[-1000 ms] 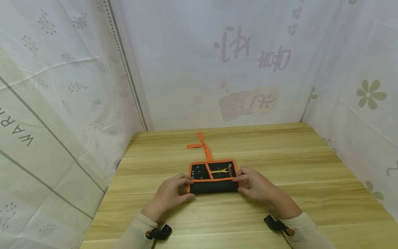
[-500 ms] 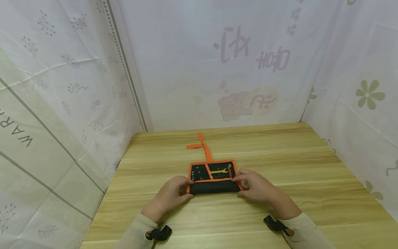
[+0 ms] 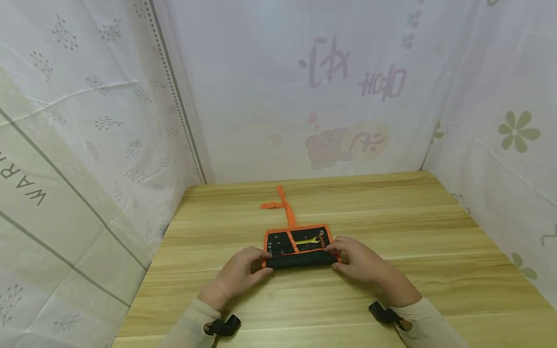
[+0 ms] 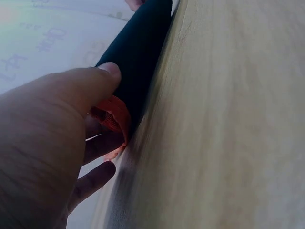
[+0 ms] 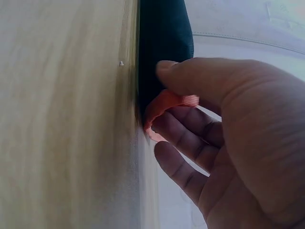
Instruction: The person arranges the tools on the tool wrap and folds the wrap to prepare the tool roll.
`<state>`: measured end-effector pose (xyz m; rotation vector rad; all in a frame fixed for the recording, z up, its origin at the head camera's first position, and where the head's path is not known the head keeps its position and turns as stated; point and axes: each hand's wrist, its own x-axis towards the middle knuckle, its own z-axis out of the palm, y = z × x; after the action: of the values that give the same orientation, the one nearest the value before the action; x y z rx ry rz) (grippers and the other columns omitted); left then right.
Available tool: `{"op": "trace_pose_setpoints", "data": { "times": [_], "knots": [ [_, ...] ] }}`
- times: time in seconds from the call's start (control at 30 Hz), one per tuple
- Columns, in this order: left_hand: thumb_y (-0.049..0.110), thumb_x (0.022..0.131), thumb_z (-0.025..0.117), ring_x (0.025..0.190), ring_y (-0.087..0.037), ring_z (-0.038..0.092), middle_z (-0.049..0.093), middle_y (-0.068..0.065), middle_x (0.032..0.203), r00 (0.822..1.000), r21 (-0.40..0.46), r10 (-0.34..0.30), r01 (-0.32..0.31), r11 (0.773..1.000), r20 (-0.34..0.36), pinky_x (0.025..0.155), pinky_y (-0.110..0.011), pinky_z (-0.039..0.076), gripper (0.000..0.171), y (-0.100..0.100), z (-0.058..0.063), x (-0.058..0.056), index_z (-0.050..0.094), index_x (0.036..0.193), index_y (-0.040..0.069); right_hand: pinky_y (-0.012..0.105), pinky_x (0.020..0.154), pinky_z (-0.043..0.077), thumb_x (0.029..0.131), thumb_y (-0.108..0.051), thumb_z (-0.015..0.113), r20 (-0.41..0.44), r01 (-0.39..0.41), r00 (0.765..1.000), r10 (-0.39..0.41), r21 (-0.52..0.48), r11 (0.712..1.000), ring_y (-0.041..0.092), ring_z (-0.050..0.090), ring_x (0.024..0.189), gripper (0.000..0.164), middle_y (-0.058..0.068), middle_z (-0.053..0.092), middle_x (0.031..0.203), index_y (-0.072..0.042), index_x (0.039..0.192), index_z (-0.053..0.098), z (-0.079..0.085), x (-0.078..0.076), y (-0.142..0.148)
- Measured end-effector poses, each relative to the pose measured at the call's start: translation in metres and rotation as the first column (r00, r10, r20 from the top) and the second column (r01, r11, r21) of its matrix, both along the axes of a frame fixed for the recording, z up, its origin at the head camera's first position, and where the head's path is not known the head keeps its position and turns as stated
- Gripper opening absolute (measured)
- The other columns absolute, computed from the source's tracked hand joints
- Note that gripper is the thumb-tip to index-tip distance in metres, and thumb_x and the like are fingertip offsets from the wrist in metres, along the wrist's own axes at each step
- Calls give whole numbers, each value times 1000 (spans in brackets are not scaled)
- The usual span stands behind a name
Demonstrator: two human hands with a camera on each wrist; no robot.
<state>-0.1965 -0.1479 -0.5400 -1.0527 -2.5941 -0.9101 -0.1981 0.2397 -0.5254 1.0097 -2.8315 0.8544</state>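
Observation:
A black tool roll [image 3: 300,261] with orange edging lies in the middle of the table, its near part rolled into a tube. My left hand [image 3: 239,266] pinches the tube's left end, thumb on the near side and fingers behind. At the right end my right hand [image 3: 361,259] grips in the same way. Both wrist views show the thumbs pressed on the black cloth beside the curled orange edging [image 4: 118,114]. On the flat part, a yellow open-end wrench [image 3: 307,240] shows, beside pockets with printed numbers. An orange tie strap [image 3: 289,212] stretches away from the far edge.
The wood-grain table [image 3: 391,208] reaches the hung cloth [image 3: 261,96] at the back, with patterned cloth on both sides too. Black straps [image 3: 224,326] sit at the sleeve cuffs.
The tube has turned slightly away from me, and its near edge has moved a little farther back. The orange seam along it is now mostly covered. Both hands keep their grip.

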Motion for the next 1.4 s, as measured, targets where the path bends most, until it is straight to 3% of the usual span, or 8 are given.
{"op": "trace_pose_setpoints", "data": {
  "times": [0.33, 0.47, 0.57, 0.73, 0.87, 1.07, 1.2, 1.4],
  "knots": [
    [26, 97, 79, 90, -3, 60, 68, 14, 106, 999, 41, -16, 15, 999, 28, 80, -29, 54, 19, 0, 0, 1, 74, 114, 19, 30, 76, 49, 99, -23, 76, 15, -20, 1000, 21, -62, 998, 6, 54, 86, 26, -16, 58, 99, -19, 124, 73, 1, 1, 0],
    [28, 100, 75, 81, -4, 55, 63, 16, 97, 998, 57, -11, 7, 998, 68, 72, -26, 50, 14, 1, 0, 2, 74, 111, 21, 32, 78, 49, 104, -30, 69, 62, -10, 998, 16, -85, 996, 8, 53, 84, 25, -15, 59, 101, -18, 126, 72, 2, 2, 0],
    [31, 102, 72, 76, -4, 53, 59, 17, 89, 994, 76, -17, 9, 997, 107, 67, -25, 47, 6, 1, 0, 2, 73, 103, 26, 36, 86, 51, 106, -35, 65, 119, 16, 993, -4, -104, 994, 9, 57, 94, 25, -15, 61, 106, -20, 125, 72, 4, 4, 0],
    [32, 105, 67, 69, -5, 50, 57, 16, 81, 984, 121, -67, 47, 991, 166, 61, -24, 45, 22, 2, 2, 2, 66, 84, 28, 41, 91, 53, 110, -40, 57, 211, 28, 977, -1, -125, 992, 13, 60, 103, 31, -11, 64, 111, -16, 124, 72, 6, 6, -1],
    [32, 107, 65, 67, -4, 49, 55, 14, 77, 974, 143, -103, 75, 987, 203, 59, -24, 43, 28, 2, 3, 2, 64, 79, 26, 42, 91, 53, 111, -42, 53, 266, 23, 964, 12, -126, 992, 15, 61, 103, 33, -9, 65, 113, -17, 121, 72, 6, 7, -1],
    [33, 107, 64, 68, -4, 50, 56, 14, 80, 969, 135, -80, 49, 990, 235, 60, -24, 45, 25, 1, 3, 2, 66, 83, 26, 34, 81, 51, 111, -40, 55, 293, 21, 956, 24, -148, 989, 13, 58, 87, 25, -8, 63, 101, -21, 108, 71, 4, 6, -1],
    [35, 105, 67, 68, -5, 54, 59, 15, 84, 970, 133, -34, 2, 991, 241, 60, -25, 48, 15, 1, 3, 2, 73, 96, 24, 32, 78, 53, 109, -42, 57, 282, 43, 959, 3, -155, 987, 10, 59, 81, 26, -9, 63, 101, -21, 111, 73, 3, 5, -1],
    [30, 100, 75, 75, -6, 59, 65, 13, 95, 989, 173, -9, -16, 985, 145, 65, -27, 53, 24, 0, 0, 0, 74, 117, 14, 30, 67, 53, 107, -38, 62, 251, 86, 967, -39, -177, 980, 11, 55, 72, 22, -7, 61, 94, -21, 118, 71, 1, 4, -2]
  ]
}}
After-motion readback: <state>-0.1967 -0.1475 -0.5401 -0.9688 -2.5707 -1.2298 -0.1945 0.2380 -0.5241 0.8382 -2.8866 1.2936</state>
